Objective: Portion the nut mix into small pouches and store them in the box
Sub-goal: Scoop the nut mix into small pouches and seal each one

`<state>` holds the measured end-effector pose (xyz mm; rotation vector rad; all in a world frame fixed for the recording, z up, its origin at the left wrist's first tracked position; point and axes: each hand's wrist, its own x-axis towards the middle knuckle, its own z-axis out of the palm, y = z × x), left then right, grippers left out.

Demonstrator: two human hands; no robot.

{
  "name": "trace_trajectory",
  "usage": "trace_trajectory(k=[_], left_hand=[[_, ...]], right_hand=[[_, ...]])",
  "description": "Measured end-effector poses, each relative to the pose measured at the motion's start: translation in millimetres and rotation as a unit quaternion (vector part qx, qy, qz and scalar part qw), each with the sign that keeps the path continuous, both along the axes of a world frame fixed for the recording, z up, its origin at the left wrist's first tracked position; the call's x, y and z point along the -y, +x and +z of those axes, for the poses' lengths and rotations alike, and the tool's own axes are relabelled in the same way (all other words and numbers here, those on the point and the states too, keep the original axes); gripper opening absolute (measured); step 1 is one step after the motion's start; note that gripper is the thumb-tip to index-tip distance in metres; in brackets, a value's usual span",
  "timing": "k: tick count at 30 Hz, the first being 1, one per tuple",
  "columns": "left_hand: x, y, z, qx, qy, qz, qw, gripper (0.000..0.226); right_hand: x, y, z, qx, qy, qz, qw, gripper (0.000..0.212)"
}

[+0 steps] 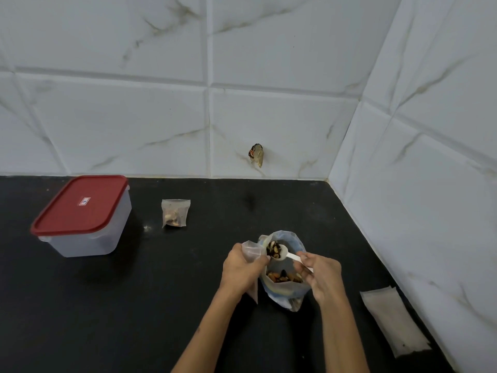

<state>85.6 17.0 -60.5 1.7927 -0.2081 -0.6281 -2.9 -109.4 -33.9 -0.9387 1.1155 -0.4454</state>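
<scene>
My left hand (242, 267) grips a small clear pouch (251, 251) by its mouth, just left of the big open bag of nut mix (285, 286) on the black counter. My right hand (321, 275) pinches the handle of a white spoon (282, 253) heaped with nuts; its bowl hovers at the pouch's opening, above the big bag. A filled small pouch (174, 213) lies farther back on the counter. The clear box with a red lid (82, 216) stands closed at the left.
A flat stack of empty pouches (394, 321) lies at the right by the tiled side wall. The black counter (134, 305) meets white marble tiles at the back and right. A small scrap (256, 155) sticks to the back wall.
</scene>
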Motion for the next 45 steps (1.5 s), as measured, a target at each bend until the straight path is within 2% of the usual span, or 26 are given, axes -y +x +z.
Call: trace_trajectory(k=[5, 9, 12, 14, 18, 21, 24, 28, 32, 41, 45], left_hand=[[-3, -4, 15, 0.153, 0.025, 0.000, 0.988, 0.034], [1, -9, 25, 0.177, 0.016, -0.010, 0.984, 0.030], [4, -12, 31, 0.179, 0.000, -0.013, 0.984, 0.028], [4, -12, 33, 0.181, -0.007, -0.018, 0.983, 0.031], [4, -12, 36, 0.196, -0.017, -0.014, 0.980, 0.034], [3, -12, 36, 0.190, -0.029, -0.013, 0.981, 0.035], [2, -13, 35, 0.193, -0.042, -0.018, 0.980, 0.036], [1, -13, 34, 0.191, -0.059, -0.022, 0.980, 0.038], [2, -13, 34, 0.199, -0.065, -0.020, 0.978, 0.037], [-1, -12, 34, 0.214, -0.073, -0.022, 0.974, 0.035], [-6, -10, 34, 0.200, -0.080, -0.018, 0.976, 0.039]], right_hand=[[0, -7, 25, 0.046, -0.023, -0.031, 0.998, 0.018], [-9, -14, 50, 0.088, -0.091, -0.003, 0.992, 0.019], [-18, -16, 64, 0.095, -0.171, 0.060, 0.979, 0.021], [-24, -17, 67, 0.059, -0.257, 0.108, 0.959, 0.022], [-30, -21, 73, -0.010, -0.406, 0.185, 0.895, 0.031], [-34, -22, 77, -0.033, -0.468, 0.228, 0.853, 0.032], [-36, -23, 80, -0.038, -0.491, 0.241, 0.836, 0.028], [-35, -24, 83, -0.033, -0.488, 0.235, 0.840, 0.032], [-35, -25, 84, -0.024, -0.461, 0.212, 0.861, 0.032], [-27, -19, 72, 0.034, -0.315, 0.080, 0.945, 0.021], [-19, -14, 53, -0.023, -0.295, 0.041, 0.954, 0.017]])
